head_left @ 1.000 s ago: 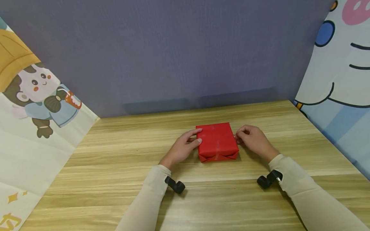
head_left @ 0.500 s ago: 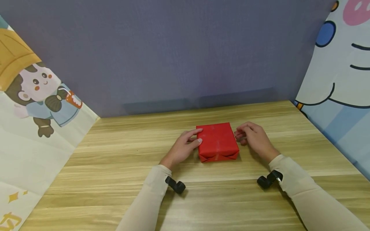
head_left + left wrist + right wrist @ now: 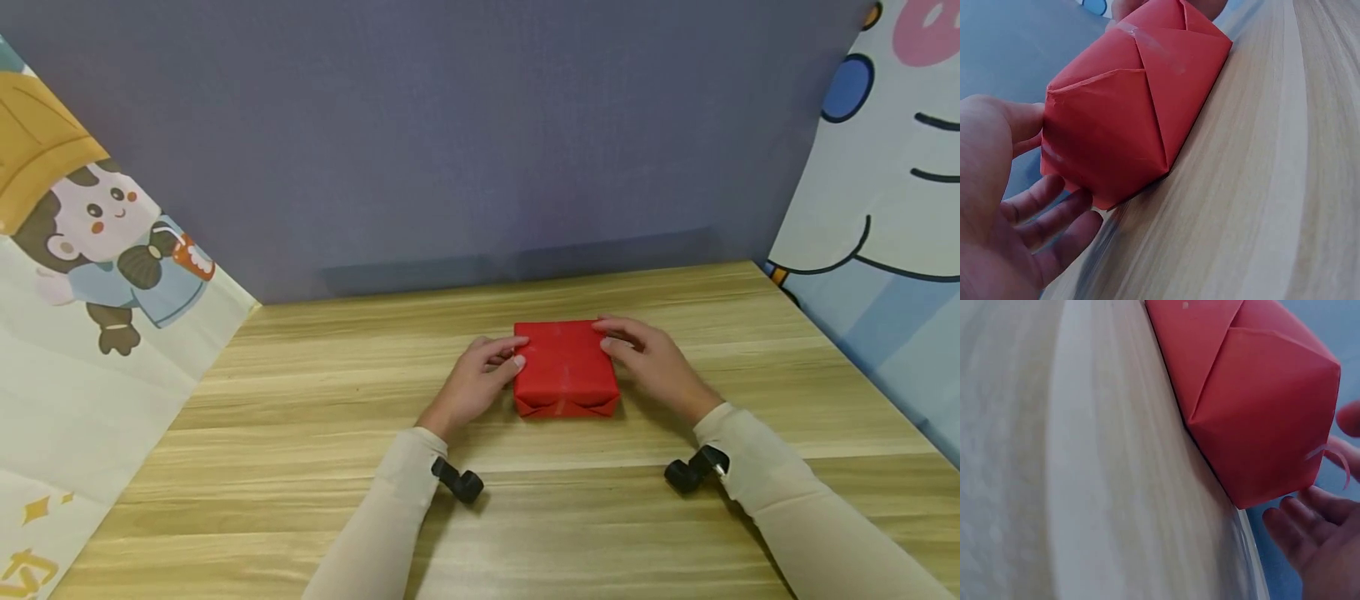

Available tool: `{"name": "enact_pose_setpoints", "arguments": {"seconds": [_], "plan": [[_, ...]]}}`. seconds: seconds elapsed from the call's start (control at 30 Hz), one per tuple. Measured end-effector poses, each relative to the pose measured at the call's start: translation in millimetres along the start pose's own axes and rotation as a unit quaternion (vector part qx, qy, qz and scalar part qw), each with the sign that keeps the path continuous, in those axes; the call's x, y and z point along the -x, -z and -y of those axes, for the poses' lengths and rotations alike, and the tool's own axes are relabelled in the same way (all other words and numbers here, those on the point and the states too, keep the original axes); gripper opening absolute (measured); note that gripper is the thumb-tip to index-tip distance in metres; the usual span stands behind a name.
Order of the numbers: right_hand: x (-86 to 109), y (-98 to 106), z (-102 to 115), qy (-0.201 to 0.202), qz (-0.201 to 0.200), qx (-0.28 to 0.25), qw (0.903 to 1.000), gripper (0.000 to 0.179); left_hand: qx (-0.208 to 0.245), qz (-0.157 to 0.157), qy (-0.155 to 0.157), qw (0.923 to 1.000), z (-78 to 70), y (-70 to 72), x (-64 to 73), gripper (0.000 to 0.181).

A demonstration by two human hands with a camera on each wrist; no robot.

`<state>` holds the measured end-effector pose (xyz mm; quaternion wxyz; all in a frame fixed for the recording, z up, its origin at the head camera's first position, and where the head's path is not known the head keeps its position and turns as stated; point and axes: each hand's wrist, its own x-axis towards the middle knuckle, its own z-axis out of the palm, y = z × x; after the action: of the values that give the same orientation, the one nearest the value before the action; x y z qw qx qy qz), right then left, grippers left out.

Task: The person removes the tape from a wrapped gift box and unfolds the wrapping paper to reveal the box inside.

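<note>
A red paper-wrapped box (image 3: 566, 367) sits on the wooden table, its folded end flaps facing me and clear tape across its top. My left hand (image 3: 472, 383) rests against its left side, thumb and forefinger at the top edge. In the left wrist view that hand's other fingers lie loosely bent along the box's side (image 3: 1100, 140). On the opposite side, my right hand (image 3: 656, 362) has thumb and forefinger at the top right edge. A thin curl of clear tape (image 3: 1338, 461) sticks out from the box beside the right hand's fingers in the right wrist view.
The wood-grain table (image 3: 337, 400) spreads around the box and both forearms. A grey-purple panel (image 3: 480, 150) stands along its back edge. Cartoon-printed sheets flank the left (image 3: 45, 400) and right (image 3: 900, 333). A black wrist camera is on each sleeve.
My right hand has opened from a pinch beside the box, and its thumb and forefinger have come onto the top right edge. The box has turned slightly; the left hand stays against it.
</note>
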<state>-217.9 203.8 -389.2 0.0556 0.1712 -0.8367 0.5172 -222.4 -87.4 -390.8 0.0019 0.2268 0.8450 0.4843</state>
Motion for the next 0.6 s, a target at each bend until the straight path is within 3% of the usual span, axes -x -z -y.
{"name": "enact_pose_setpoints", "arguments": {"seconds": [0.17, 0.33, 0.6], "plan": [[0.8, -0.1, -0.4, 0.03, 0.032, 0.006, 0.999, 0.033, -0.001, -0.026, -0.025, 0.9994, -0.8, -1.7, -1.5, 0.028], [0.1, -1.0, 0.2, 0.026, 0.033, 0.009, 0.9991, 0.035, -0.009, -0.05, -0.036, 0.998, -0.9, -1.9, -1.3, 0.024], [0.4, -2.0, 4.0, -0.007, 0.011, 0.009, 0.9999, 0.042, -0.028, -0.025, -0.018, 0.9991, 0.7, -0.6, -0.8, 0.035]]}}
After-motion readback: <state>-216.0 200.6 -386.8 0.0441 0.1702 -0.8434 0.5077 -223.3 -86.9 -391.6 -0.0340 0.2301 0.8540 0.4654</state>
